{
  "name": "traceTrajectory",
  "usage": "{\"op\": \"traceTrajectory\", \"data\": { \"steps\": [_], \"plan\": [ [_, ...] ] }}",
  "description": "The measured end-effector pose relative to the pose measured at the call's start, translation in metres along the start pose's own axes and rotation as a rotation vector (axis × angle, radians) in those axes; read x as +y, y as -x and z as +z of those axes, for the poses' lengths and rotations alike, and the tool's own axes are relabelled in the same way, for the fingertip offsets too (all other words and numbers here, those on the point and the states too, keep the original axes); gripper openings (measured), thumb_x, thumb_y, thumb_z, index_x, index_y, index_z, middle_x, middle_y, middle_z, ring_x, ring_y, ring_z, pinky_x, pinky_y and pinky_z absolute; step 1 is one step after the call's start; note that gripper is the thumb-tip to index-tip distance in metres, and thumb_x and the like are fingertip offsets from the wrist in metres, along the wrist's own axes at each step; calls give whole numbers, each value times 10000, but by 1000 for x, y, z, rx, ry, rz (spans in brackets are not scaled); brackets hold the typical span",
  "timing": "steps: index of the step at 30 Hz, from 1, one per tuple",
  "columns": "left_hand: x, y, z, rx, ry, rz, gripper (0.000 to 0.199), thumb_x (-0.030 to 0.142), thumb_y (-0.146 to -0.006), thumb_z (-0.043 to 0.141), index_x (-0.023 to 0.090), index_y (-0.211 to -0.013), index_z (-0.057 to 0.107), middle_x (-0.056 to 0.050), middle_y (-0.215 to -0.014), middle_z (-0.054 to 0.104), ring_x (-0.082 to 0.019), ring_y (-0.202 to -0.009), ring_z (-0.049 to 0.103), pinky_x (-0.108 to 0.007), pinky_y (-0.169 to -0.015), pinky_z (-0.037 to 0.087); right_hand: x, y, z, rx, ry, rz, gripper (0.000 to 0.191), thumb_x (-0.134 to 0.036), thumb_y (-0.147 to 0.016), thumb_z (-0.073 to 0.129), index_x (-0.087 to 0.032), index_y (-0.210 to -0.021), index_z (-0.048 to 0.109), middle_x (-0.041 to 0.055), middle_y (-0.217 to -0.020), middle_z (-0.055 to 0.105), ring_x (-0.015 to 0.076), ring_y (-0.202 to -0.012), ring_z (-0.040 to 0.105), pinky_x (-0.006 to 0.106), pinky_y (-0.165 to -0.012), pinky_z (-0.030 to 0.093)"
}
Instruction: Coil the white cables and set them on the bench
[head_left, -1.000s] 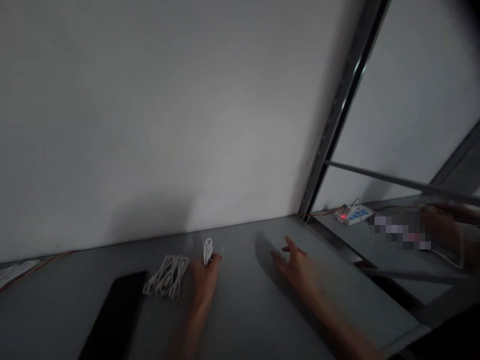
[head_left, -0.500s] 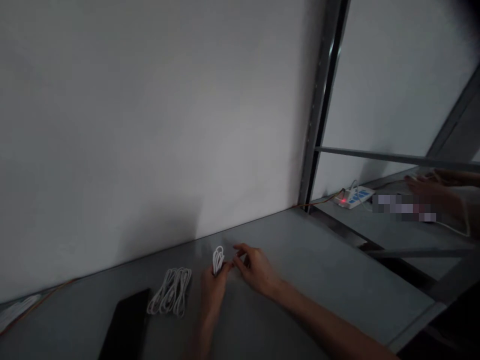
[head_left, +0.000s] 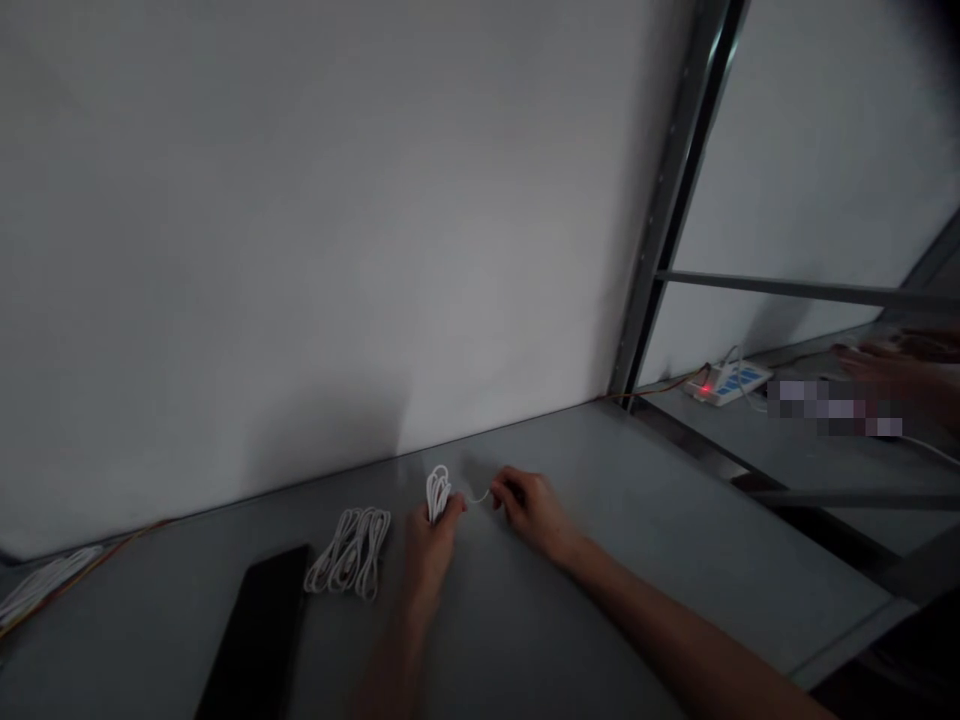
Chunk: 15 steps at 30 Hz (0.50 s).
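My left hand is closed around a coiled white cable, whose loops stick up above the fingers. From that coil a thin free length runs across to my right hand, which pinches it just to the right. Both hands are above the grey shelf. Left of my left hand lie more coiled white cables, side by side on the shelf. Beside them is a flat black object; its kind is not clear in the dim light.
A white wall rises behind the shelf. White cables and coloured wires lie at the far left. To the right, past a metal post, are a lit power strip and another person's hands.
My right hand has moved right, away from my left hand, drawing out a length of the white cable between them. The whole view has shifted slightly.
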<state>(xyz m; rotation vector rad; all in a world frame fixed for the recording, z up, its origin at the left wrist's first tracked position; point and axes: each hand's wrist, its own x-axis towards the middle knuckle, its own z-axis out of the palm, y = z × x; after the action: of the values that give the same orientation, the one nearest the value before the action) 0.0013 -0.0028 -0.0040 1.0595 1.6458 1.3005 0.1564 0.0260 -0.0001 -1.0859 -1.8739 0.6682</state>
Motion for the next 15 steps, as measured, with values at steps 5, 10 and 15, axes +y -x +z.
{"op": "traceTrajectory", "data": {
  "steps": [5,10,15],
  "plan": [
    [8,4,-1,-39,134,-63,414,572,-655,655,174,-723,567,116,-430,284,-46,-349,263,-175,-362,189,2,1,3,4,-40,36,243,-236,-870,479,-171,-670,599,-6,-572,563,104,-507,450,222,-531,329],
    [22,19,2,-238,382,-139,602,775,-659,501,195,-822,519,122,-456,244,-42,-357,150,-173,-333,136,7,1,11,11,-219,171,266,-318,-850,511,-171,-640,582,-21,-514,515,100,-469,451,210,-478,340],
    [20,33,13,-245,226,38,694,728,-767,446,189,-1196,534,14,-638,535,-85,-420,377,-187,-362,228,3,3,16,-113,-548,318,348,-489,-772,599,-175,-626,561,-33,-490,504,82,-390,391,211,-389,316]
  ]
}}
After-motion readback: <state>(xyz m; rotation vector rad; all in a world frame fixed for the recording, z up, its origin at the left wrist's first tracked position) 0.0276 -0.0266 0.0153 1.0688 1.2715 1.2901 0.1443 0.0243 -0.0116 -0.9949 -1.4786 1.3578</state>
